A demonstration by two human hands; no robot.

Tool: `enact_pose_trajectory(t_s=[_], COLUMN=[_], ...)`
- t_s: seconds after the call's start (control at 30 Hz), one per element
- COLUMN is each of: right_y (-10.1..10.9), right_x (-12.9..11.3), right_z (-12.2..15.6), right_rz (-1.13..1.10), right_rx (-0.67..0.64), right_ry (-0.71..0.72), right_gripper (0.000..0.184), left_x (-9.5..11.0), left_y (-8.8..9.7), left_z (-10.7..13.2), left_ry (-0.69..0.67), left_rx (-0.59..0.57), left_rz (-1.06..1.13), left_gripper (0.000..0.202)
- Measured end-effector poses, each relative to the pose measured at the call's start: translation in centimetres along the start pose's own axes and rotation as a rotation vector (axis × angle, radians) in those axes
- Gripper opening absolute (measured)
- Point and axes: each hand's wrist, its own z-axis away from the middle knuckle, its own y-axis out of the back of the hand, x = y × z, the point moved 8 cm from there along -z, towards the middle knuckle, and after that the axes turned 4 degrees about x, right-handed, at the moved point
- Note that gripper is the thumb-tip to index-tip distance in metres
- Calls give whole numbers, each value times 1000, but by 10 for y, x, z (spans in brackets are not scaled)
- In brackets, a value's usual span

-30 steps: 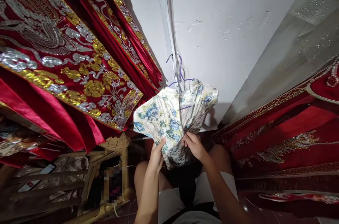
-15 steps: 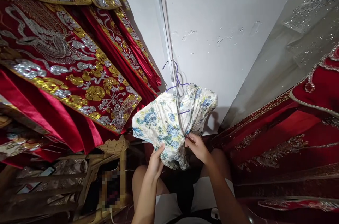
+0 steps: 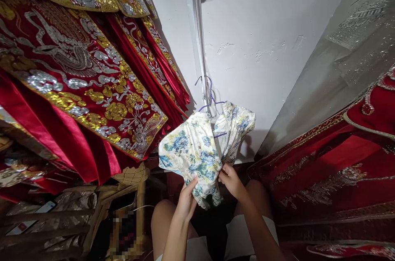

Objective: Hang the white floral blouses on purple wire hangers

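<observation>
A white garment with blue and yellow-green flowers (image 3: 185,141) hangs in front of me on a thin purple hanger (image 3: 211,92). Its neckline lies open on the right side, where the hanger's lower bar shows through. My left hand (image 3: 187,198) is closed on the lower left part of the cloth, thumb on top and fingers hidden behind it. At the front edge, near the waist, my right hand (image 3: 231,179) pinches the fabric between thumb and fingertips. The bottom of the garment bunches between the hands.
The hanger is at an upright metal pole (image 3: 199,30) before a white wall (image 3: 256,14). Red embroidered costumes (image 3: 120,100) hang at left; red beaded garments (image 3: 327,174) and a sheer sparkling one (image 3: 358,47) at right. A phone (image 3: 46,206) lies on a wooden rack (image 3: 61,213).
The view has shifted a little, so the garment and both hands appear slightly lower and to the right. Both hands keep their hold on the cloth.
</observation>
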Motion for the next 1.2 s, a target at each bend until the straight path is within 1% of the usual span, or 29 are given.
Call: enact_pose_trajectory(t_s=[0.07,0.1,0.13,0.17,0.2,0.23,0.27,0.3,0.33,0.37,0.43,0.47,0.5,0.53,0.6,0.63,0.67,0.73,0.8,0.83,0.9,0.97,1.03,1.07,1.1,1.13,1.17,1.2], right_y=[1,1,2,2,3,4,5,5,5,3,-2,-5,-9,-13,-18,-17,-15,-5,5,6,5,4,-1,-1,-1,0,2,5], right_x=[-1,0,1,3,4,4,2,-1,-3,-5,-7,-7,-5,-4,-4,-7,-14,-38,-76,-100,-151,-198,-230,-239,-241,-238,-228,-213], right_z=[-1,-1,0,1,3,4,6,7,8,9,11,12,14,16,18,18,15,4,-13,-24,-47,-65,-73,-72,-69,-64,-58,-52], right_rz=[24,44,70,99,131,162,190,212,225,227,208,193,180,172,164,159,152,142,148,166,201,134,49,26,27,48,81,120], right_rx=[-7,-22,-41,-60,-76,-87,-95,-105,-121,-138,-176,-197,-220,-244,-275,-262,-227,-112,7,33,102,184,209,222,229,234,235,233], right_ry=[-8,-23,-42,-61,-76,-79,-71,-58,-48,-45,-60,-81,-106,-130,-156,-150,-129,-50,54,117,227,323,395,421,436,443,438,422], right_gripper=[28,28,29,29,30,31,32,32,33,33,29,26,24,23,24,24,24,25,26,28,37,36,33,32,31,30,30,31], left_x=[0,4,10,19,30,41,49,52,49,41,14,1,-9,-15,-21,-21,-19,-15,-12,-13,-21,-34,-46,-50,-51,-51,-50,-49], left_y=[7,12,19,27,35,41,42,37,29,18,-3,-10,-15,-18,-25,-29,-34,-40,-44,-46,-49,-53,-53,-51,-47,-43,-39,-36], left_z=[-7,-11,-14,-15,-13,-6,3,11,15,15,10,8,7,7,6,5,3,0,-5,-7,-11,-11,-9,-8,-7,-7,-7,-6], left_ry=[-50,-102,-185,-311,-479,-674,-869,-1028,-1126,-1160,-1100,-1063,-1041,-1030,-1025,-1024,-1025,-1030,-1025,-1017,-992,-963,-939,-931,-924,-915,-903,-890], left_rx=[41,88,150,227,312,389,436,438,391,305,118,73,63,71,58,26,-17,-100,-149,-168,-210,-269,-297,-284,-255,-221,-192,-172], left_rz=[-16,-18,-22,-35,-59,-102,-171,-267,-381,-502,-696,-745,-765,-764,-739,-729,-723,-729,-747,-757,-789,-834,-861,-862,-856,-849,-848,-850], left_gripper=[51,47,43,39,37,36,35,32,28,25,26,30,34,35,23,14,9,15,20,22,24,26,24,22,21,19,19,20])
